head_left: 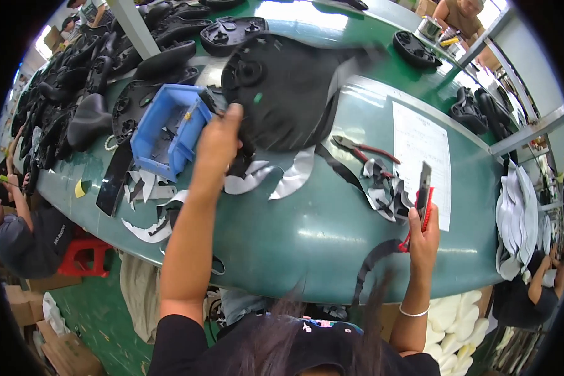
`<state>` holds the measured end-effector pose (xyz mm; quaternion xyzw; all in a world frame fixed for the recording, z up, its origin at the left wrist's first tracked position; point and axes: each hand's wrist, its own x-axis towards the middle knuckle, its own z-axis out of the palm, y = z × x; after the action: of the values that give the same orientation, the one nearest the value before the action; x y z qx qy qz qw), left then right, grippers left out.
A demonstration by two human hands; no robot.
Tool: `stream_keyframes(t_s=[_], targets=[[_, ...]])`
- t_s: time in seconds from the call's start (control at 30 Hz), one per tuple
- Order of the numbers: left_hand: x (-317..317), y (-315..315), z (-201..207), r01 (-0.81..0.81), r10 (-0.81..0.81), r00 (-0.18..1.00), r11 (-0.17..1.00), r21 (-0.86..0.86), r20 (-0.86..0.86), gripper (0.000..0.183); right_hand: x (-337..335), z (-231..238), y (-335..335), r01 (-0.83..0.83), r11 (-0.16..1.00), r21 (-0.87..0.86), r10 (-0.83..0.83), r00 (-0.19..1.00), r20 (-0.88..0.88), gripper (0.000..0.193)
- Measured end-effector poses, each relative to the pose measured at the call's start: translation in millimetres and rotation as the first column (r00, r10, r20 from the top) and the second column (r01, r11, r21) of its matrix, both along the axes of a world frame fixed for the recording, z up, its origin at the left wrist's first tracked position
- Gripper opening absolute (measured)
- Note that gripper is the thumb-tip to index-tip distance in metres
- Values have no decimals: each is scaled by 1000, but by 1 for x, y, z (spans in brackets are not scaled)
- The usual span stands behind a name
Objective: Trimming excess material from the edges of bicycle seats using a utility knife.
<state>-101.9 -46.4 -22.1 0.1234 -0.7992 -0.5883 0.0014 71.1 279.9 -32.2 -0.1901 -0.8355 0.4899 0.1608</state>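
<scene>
My left hand (218, 147) grips the edge of a black saddle (288, 91), held up over the table with its underside showing; its pointed end is smeared by motion. In my right hand (425, 238) is a red utility knife (428, 203), upright with its blade pointing away from me. A curved dark strip (375, 262) hangs or lies just left of that hand; I cannot tell which. Pale and black cut scraps (294, 175) lie below the saddle, and another heap of scraps (385, 191) is beside the knife. Red-handled pliers (365, 148) rest between saddle and knife.
A blue bin (158, 164) with small scraps stands left of my left hand. Many black saddles (91, 122) crowd the far left. A printed sheet (425, 147) lies at the right, near a metal post (531, 133). Co-workers sit left, right and across the green table (294, 254).
</scene>
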Motion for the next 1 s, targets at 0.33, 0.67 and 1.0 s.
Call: stream_keyframes(t_s=[0.33, 0.67, 1.0], targets=[[135, -1, -38, 667, -801, 598, 528, -525, -45, 27, 14, -21, -89, -789, 614, 25, 782, 612, 120, 57], [154, -107, 74, 699, -460, 712, 531, -478, 531, 37, -143, 12, -34, -645, 724, -244, 683, 719, 128, 43], [-25, 104, -49, 295, -439, 813, 877, -380, -382, 12, -407, -61, 118, -44, 889, -456, -43, 983, -179, 48]])
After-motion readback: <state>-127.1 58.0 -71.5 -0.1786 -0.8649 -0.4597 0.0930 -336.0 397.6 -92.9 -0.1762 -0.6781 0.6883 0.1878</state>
